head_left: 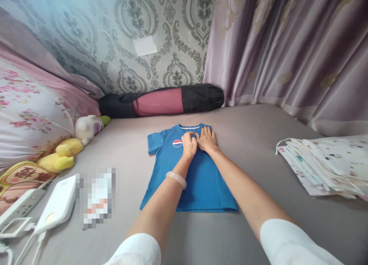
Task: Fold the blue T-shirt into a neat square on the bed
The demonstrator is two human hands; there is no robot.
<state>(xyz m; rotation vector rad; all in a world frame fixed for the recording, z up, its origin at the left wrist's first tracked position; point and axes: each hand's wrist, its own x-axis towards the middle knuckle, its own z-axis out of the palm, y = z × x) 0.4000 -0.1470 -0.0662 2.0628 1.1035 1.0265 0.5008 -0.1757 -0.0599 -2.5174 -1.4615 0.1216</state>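
A blue T-shirt (172, 180) lies spread on the grey bed sheet, its neckline away from me. It has a round red, white and blue logo on the chest, and its left sleeve sticks out. The right sleeve does not show beyond the shirt's side. My left hand (189, 144), below a pale bangle, rests on the upper chest with its fingers curled in against the cloth. Right beside it, my right hand (207, 139) lies flat near the right shoulder, fingers stretched out. The cloth under both palms is hidden.
A black and pink rolled bag (158, 102) lies along the wall. On the left are plush toys (61, 153), a white power bank (57, 203), a power strip (21, 207) with cables, and a blurred packet (100, 199). Folded printed fabric (327, 167) sits at right.
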